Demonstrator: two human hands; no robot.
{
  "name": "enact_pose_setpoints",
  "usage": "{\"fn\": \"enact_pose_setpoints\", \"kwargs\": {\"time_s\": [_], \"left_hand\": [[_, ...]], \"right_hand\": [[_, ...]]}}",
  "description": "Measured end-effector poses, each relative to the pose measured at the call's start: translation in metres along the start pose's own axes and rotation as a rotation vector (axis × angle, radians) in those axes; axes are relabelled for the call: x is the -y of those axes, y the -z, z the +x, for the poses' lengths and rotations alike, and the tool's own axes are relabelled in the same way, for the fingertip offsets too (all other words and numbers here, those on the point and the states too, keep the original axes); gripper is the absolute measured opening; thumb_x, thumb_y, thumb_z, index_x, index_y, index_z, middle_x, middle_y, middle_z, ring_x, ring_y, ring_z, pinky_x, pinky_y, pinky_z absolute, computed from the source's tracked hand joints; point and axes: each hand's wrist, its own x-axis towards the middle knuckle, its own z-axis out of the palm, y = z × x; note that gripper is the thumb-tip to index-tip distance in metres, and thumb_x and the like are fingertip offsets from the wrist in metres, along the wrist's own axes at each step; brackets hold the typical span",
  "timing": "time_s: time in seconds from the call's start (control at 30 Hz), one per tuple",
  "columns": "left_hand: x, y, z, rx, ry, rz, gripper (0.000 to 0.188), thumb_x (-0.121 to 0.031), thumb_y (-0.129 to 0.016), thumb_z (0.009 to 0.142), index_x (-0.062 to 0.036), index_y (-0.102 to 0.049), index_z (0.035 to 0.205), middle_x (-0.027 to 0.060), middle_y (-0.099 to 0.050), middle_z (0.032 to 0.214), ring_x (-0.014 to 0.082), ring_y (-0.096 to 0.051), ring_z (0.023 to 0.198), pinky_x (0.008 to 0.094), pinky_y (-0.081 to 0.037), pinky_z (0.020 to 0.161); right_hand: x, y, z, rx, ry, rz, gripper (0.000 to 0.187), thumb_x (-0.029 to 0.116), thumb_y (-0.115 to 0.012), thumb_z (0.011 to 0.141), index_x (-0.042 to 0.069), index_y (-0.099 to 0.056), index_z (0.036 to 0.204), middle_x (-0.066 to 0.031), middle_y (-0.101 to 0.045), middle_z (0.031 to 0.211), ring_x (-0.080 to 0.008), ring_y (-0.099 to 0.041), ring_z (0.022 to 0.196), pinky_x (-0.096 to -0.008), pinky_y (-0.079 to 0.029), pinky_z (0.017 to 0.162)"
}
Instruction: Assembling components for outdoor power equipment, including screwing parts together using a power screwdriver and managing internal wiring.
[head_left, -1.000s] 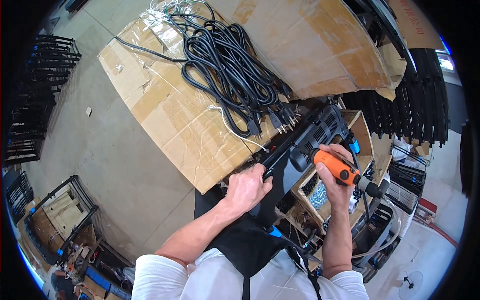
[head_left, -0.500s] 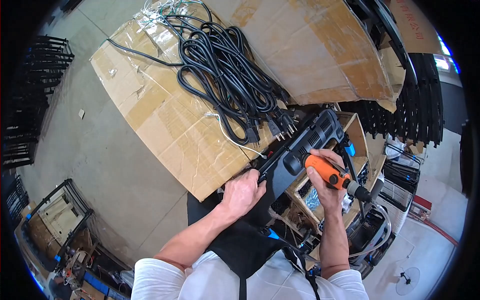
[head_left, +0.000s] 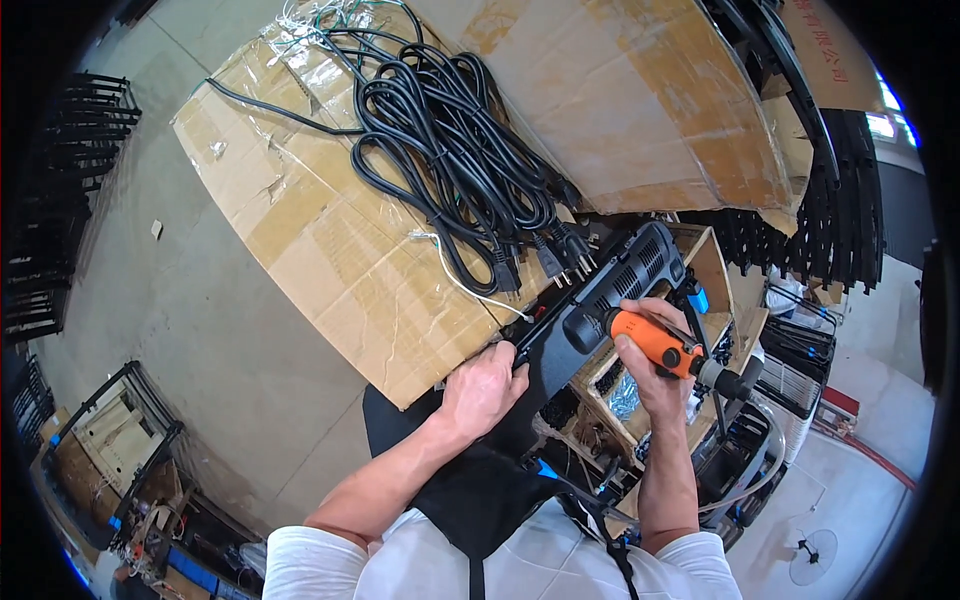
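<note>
My right hand is wrapped around an orange air screwdriver with a grey and black end and a clear hose. The screwdriver's upper-left end is up against a long black plastic housing with vent slots, and its tip is hidden. On the housing's left edge, by the cardboard corner, my left hand is closed with its fingers curled over the rim; the fingertips are partly hidden. A coiled bundle of black power cords with plugs lies on the cardboard just beyond. A thin white cord runs toward the housing.
A wooden parts box with small hardware stands under the housing on the right. Another cardboard sheet rises at the back. Stacked black frames stand at the right, more black racks at the left. A fan shows at lower right.
The view has shifted very slightly. Both hands keep their places, the right one still around the screwdriver against the housing.
</note>
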Motion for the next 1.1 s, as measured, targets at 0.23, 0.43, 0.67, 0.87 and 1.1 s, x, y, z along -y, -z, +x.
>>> {"fn": "enact_pose_setpoints", "kwargs": {"time_s": [0.23,0.43,0.67,0.87,1.1], "left_hand": [[0.002,0.0,-0.002,-0.013,-0.028,-0.006,0.029,-0.022,-0.08,0.089,-0.0004,-0.066,0.1,0.0201,-0.072,0.088,0.0406,-0.073,0.083,0.0499,-0.059,0.074],[-0.002,0.006,-0.005,-0.005,-0.013,0.027,0.026,-0.021,-0.08,0.091,-0.0007,-0.066,0.1,0.0191,-0.072,0.087,0.0402,-0.073,0.082,0.0495,-0.059,0.072],[-0.003,0.008,-0.049,0.425,0.608,-1.35,0.022,-0.023,-0.05,0.115,-0.0052,-0.062,0.122,-0.0009,-0.061,0.091,0.0093,-0.057,0.076,0.024,-0.044,0.064],[-0.007,0.0,-0.065,0.655,0.669,-1.449,0.032,-0.033,-0.048,0.117,-0.0045,-0.062,0.117,0.0017,-0.061,0.094,0.0105,-0.056,0.075,0.0241,-0.042,0.06],[-0.009,-0.028,-0.086,0.665,0.57,-1.371,0.03,-0.03,-0.043,0.119,-0.0048,-0.058,0.121,0.0041,-0.066,0.097,0.0112,-0.061,0.079,0.0266,-0.048,0.063]], "right_hand": [[0.008,-0.005,0.003,0.019,0.033,-0.089,0.043,0.008,-0.084,0.088,0.002,-0.068,0.128,-0.0128,-0.073,0.129,-0.0218,-0.071,0.114,-0.037,-0.056,0.103],[0.003,-0.005,0.007,0.042,0.059,-0.103,0.037,0.009,-0.083,0.087,0.003,-0.071,0.121,-0.0133,-0.075,0.127,-0.0216,-0.072,0.112,-0.0371,-0.057,0.102],[0.002,-0.007,0.009,0.058,0.052,-0.085,0.038,0.009,-0.083,0.087,0.004,-0.07,0.122,-0.013,-0.075,0.127,-0.0218,-0.073,0.111,-0.037,-0.057,0.102],[0.009,0.003,-0.024,-0.062,0.1,-0.001,0.053,0.004,-0.081,0.09,0.001,-0.058,0.138,-0.0152,-0.071,0.133,-0.0221,-0.068,0.12,-0.0381,-0.053,0.109],[0.014,0.02,-0.12,-0.175,-0.062,0.325,0.059,0.004,-0.081,0.087,0.001,-0.055,0.141,-0.0203,-0.07,0.133,-0.0277,-0.068,0.121,-0.0434,-0.052,0.109]]}}
